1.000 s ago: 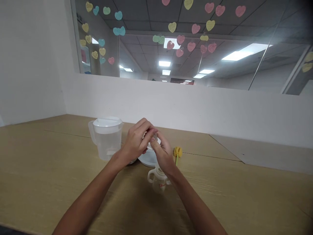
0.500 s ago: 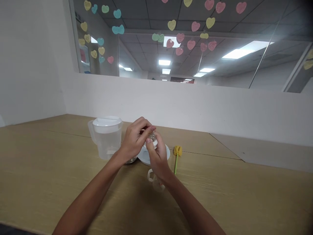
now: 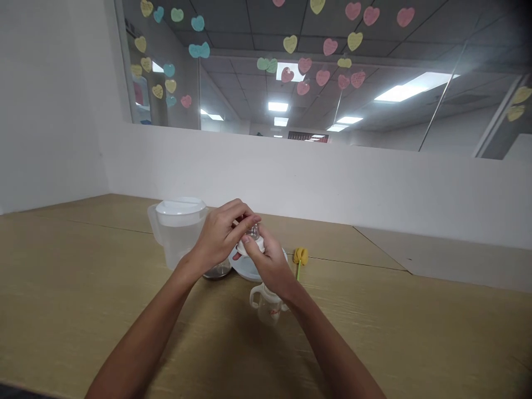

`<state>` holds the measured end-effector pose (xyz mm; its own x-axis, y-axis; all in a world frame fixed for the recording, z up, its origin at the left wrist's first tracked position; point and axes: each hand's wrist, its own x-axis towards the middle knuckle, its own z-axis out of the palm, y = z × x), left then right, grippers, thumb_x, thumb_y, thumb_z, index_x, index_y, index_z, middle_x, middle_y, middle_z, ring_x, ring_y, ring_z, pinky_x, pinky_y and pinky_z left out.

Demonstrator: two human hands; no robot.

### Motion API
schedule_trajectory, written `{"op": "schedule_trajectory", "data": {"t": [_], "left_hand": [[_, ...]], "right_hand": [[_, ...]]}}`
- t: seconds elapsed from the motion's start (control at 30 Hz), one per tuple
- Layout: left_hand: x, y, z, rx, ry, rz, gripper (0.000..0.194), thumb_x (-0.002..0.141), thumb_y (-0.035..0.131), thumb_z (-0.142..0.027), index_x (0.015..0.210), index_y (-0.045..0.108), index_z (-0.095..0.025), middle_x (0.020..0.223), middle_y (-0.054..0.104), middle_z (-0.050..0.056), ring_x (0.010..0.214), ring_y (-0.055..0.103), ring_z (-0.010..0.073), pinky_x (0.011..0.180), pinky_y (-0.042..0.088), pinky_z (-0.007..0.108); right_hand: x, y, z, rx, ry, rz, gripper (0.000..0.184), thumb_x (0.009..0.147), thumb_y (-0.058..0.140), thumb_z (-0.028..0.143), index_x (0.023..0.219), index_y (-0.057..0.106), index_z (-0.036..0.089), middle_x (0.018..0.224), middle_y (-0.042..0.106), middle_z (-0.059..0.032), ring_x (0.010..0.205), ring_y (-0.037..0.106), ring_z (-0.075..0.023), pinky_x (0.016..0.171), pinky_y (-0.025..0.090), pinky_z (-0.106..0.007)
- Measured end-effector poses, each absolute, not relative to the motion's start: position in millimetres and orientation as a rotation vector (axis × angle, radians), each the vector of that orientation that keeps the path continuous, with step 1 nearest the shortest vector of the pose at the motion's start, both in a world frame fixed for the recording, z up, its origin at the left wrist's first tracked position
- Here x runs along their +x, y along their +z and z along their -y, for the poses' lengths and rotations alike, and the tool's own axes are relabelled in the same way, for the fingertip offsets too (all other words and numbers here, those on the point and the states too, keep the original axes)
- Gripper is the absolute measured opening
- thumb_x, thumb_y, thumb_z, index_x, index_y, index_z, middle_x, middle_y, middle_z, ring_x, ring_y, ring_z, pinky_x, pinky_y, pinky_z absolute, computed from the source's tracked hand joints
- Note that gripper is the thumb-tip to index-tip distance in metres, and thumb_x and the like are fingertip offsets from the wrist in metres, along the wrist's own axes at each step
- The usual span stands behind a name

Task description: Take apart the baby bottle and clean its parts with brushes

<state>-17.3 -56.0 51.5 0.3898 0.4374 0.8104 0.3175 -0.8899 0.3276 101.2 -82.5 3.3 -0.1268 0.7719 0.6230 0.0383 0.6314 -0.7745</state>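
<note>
Both my hands meet above the wooden table (image 3: 83,310). My right hand (image 3: 268,260) grips a white bottle collar with a clear nipple (image 3: 251,239), thumb pressed on its white ring. My left hand (image 3: 220,233) has its fingers curled over the clear nipple tip from the left. Below my right wrist a clear baby bottle with white handles (image 3: 268,307) stands on the table. A white plate (image 3: 249,269) lies just behind it, under my hands.
A clear pitcher with a white lid (image 3: 177,230) holds water at the left. A small glass dish (image 3: 216,270) sits in front of it. A green-handled brush with a yellow sponge tip (image 3: 300,257) lies right of the plate. A white wall stands behind.
My hands have shifted slightly left and lower with the nipple part. My right thumb now lies across the white ring, and the bottle below my wrist shows more.
</note>
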Motion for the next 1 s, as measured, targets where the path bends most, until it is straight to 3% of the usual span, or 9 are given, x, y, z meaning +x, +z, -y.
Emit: {"op": "schedule_trajectory", "data": {"t": [0.1, 0.17, 0.27, 0.37, 0.47, 0.67, 0.83, 1.0], "left_hand": [[-18, 52, 58, 2.421, 1.361, -0.652, 0.025, 0.085, 0.047, -0.036, 0.075, 0.057, -0.016, 0.075, 0.055, 0.002, 0.068, 0.053, 0.0121, 0.054, 0.043, 0.02], [-17, 52, 60, 2.337, 1.25, -0.61, 0.025, 0.086, 0.045, -0.038, 0.093, 0.057, -0.017, 0.088, 0.058, 0.004, 0.082, 0.056, 0.0147, 0.063, 0.046, 0.023], [-16, 52, 64, 2.274, 1.107, -0.591, 0.038, 0.089, 0.039, -0.04, 0.122, 0.044, -0.022, 0.108, 0.056, 0.006, 0.101, 0.053, 0.0168, 0.082, 0.044, 0.028], [-16, 50, 62, 2.321, 0.98, -0.674, 0.044, 0.09, 0.034, -0.044, 0.129, 0.037, -0.024, 0.115, 0.055, 0.007, 0.106, 0.051, 0.0176, 0.087, 0.04, 0.029], [-17, 44, 51, 2.455, 0.705, -0.76, 0.049, 0.089, 0.034, -0.046, 0.132, 0.035, -0.022, 0.109, 0.058, 0.006, 0.1, 0.053, 0.0177, 0.081, 0.04, 0.027], [-15, 21, 15, 2.632, -0.16, -0.937, 0.043, 0.079, 0.05, -0.038, 0.114, 0.056, -0.014, 0.094, 0.065, 0.007, 0.083, 0.057, 0.0173, 0.069, 0.04, 0.022], [-5, 6, 1, 2.454, -0.354, -0.855, 0.037, 0.069, 0.06, -0.037, 0.094, 0.065, -0.012, 0.075, 0.065, 0.004, 0.06, 0.055, 0.0138, 0.054, 0.041, 0.022], [7, -8, -2, 2.335, -0.422, -0.804, 0.034, 0.059, 0.068, -0.037, 0.084, 0.063, -0.014, 0.065, 0.06, 0.0, 0.056, 0.055, 0.0132, 0.049, 0.043, 0.022]], "right_hand": [[113, 9, 81, -0.723, 0.653, 1.634, 0.024, 0.083, 0.047, 0.033, 0.1, 0.054, 0.017, 0.087, 0.06, -0.0016, 0.081, 0.055, -0.0147, 0.073, 0.043, -0.027], [128, 13, 79, -0.779, 0.619, 1.679, 0.023, 0.082, 0.05, 0.035, 0.094, 0.058, 0.017, 0.089, 0.059, -0.0024, 0.084, 0.053, -0.0161, 0.076, 0.042, -0.029], [154, 18, 77, -0.933, 0.537, 1.792, 0.019, 0.076, 0.058, 0.036, 0.083, 0.064, 0.018, 0.094, 0.056, -0.0039, 0.089, 0.052, -0.0172, 0.08, 0.04, -0.031], [177, 24, 80, -1.155, 0.449, 1.94, 0.019, 0.073, 0.061, 0.036, 0.083, 0.068, 0.02, 0.09, 0.054, -0.0041, 0.086, 0.051, -0.0169, 0.078, 0.039, -0.031], [190, 27, 82, -1.295, 0.405, 2.085, 0.018, 0.072, 0.061, 0.033, 0.082, 0.069, 0.02, 0.084, 0.054, -0.0033, 0.08, 0.052, -0.0158, 0.073, 0.039, -0.029], [184, 20, 74, -1.435, 0.421, 2.13, 0.02, 0.07, 0.062, 0.032, 0.081, 0.07, 0.018, 0.085, 0.062, -0.0035, 0.076, 0.053, -0.0148, 0.066, 0.038, -0.025], [169, 5, 61, -1.466, 0.453, 2.284, 0.023, 0.07, 0.059, 0.035, 0.074, 0.068, 0.015, 0.073, 0.061, -0.0015, 0.069, 0.051, -0.0132, 0.059, 0.035, -0.022], [170, 1, 58, -1.539, 0.505, 2.368, 0.021, 0.068, 0.059, 0.034, 0.073, 0.068, 0.015, 0.069, 0.061, -0.0007, 0.065, 0.051, -0.0117, 0.057, 0.034, -0.021]]}}
